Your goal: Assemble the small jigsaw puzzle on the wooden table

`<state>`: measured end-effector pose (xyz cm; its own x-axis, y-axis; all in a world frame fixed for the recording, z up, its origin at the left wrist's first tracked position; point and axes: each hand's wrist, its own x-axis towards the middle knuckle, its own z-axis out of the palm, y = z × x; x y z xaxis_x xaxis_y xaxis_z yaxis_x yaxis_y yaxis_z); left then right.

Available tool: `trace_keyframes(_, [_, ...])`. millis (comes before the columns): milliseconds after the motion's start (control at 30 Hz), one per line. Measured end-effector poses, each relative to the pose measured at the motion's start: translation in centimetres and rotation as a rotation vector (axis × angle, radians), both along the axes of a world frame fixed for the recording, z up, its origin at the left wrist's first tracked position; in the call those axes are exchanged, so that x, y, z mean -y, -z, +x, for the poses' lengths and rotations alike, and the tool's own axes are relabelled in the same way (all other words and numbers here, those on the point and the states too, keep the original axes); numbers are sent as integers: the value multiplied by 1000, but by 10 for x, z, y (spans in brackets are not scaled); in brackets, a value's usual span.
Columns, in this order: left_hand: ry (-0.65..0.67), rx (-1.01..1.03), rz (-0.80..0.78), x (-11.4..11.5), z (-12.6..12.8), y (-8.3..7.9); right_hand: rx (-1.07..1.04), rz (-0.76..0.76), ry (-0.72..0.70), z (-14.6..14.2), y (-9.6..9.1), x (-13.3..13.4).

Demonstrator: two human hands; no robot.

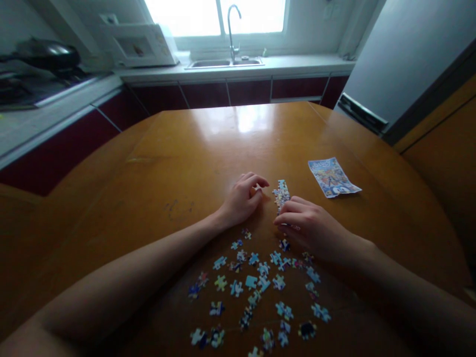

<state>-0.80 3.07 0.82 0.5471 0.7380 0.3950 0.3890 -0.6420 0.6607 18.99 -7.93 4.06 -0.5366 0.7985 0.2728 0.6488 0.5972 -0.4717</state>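
Observation:
A narrow joined section of jigsaw puzzle (281, 192) lies on the wooden table, its near end partly covered by my right hand (314, 225). The fingers of that hand are bent and closed together at this end, and a small patterned puzzle piece (293, 227) shows beneath them. To the left of the section, my left hand (243, 198) rests on its side on the table. Its fingers are loosely curved, thumb and forefinger apart, with nothing between them. Many loose jigsaw pieces (263, 268), mostly light blue and multicoloured, are scattered nearer to me, between my forearms.
A colourful printed sheet (332, 177) lies to the right of the joined section. Beyond the wooden table (178, 153) are a counter with a sink (211, 63) and tap, a white microwave (139, 45), a pan (48, 53) on the stove and a fridge (405, 54).

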Motion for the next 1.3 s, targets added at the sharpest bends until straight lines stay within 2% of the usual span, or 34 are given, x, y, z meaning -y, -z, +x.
trace_keyframes(167, [6,8,-16,1,0,-1,-21,-9,-50,-7,0,4])
trace_keyframes(500, [10,17,-18,1,1,1,79,-122,-284,-25,2,22])
trace_keyframes(767, [12,8,-6,0,0,2,159,-82,-212,-27,7,21])
trace_keyframes(967, [9,-1,-14,1,1,0,69,-91,-154,-16,2,15])
trace_keyframes(1167, [4,5,-18,1,1,0,80,-165,-249,-16,-1,18])
trace_keyframes(1300, [5,10,-13,1,1,-1,93,-183,-263,-20,0,20])
